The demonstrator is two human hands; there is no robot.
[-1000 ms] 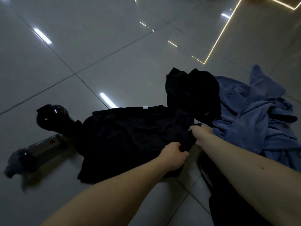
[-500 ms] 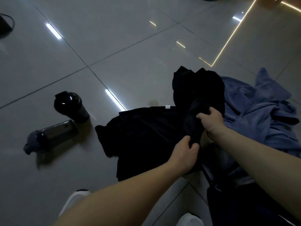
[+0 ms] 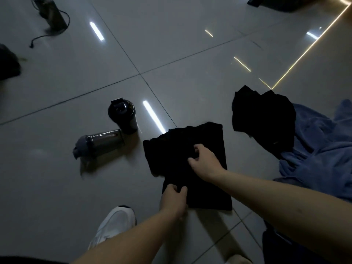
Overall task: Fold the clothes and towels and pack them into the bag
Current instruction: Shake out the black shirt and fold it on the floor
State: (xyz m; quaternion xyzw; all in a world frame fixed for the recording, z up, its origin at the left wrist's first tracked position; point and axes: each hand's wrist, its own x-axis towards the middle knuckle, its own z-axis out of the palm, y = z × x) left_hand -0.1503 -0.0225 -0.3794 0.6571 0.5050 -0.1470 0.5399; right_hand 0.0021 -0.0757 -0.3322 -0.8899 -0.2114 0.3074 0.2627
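item: black shirt (image 3: 167,159), part-folded, lying flat on the floor (image 3: 171,54). left hand (image 3: 174,199) pinches its near edge, right hand (image 3: 204,162) pinches cloth at its middle. judged light, soft and limp; best taken by edges or corners.

Bare tile floor (image 3: 190,54) lies open beyond the black shirt (image 3: 207,141) both hands grip. An upright cup (image 3: 122,116) and a lying bottle (image 3: 99,142) block the way to the left of the left hand (image 3: 174,195); a black garment (image 3: 264,117) and blue towels (image 3: 320,145) crowd the right of the right hand (image 3: 204,161).
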